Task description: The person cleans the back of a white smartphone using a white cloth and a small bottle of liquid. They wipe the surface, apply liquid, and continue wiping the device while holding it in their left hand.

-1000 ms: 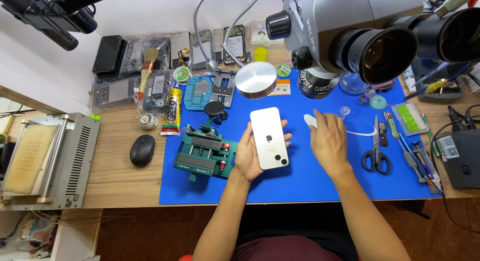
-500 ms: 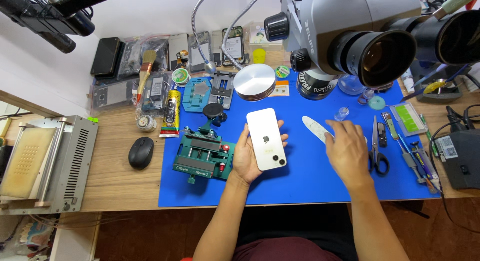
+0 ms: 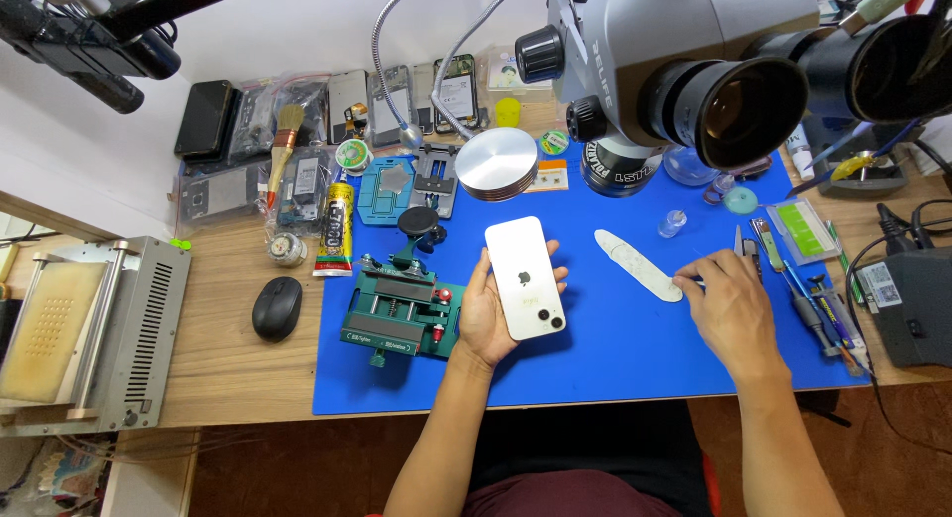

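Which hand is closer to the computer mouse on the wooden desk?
The left hand. It holds the white phone over the blue mat, with the green clamp between it and the mouse. The right hand is much farther off, at the mat's right side.

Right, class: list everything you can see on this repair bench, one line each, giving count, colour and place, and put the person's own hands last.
phone: one, white, back up, held over the mat
mat: one, blue, on the wooden bench
clamp jig: one, green, left of the phone
pale strip: one, whitish, on the mat right of the phone
microscope: one, grey, top right
metal disc: one, silver, behind the phone
mouse: one, black, left of the mat
glue tube: one, yellow, at the mat's left edge
brush: one, wooden, top left
left hand: holds the phone
right hand: at the tools on the mat's right side
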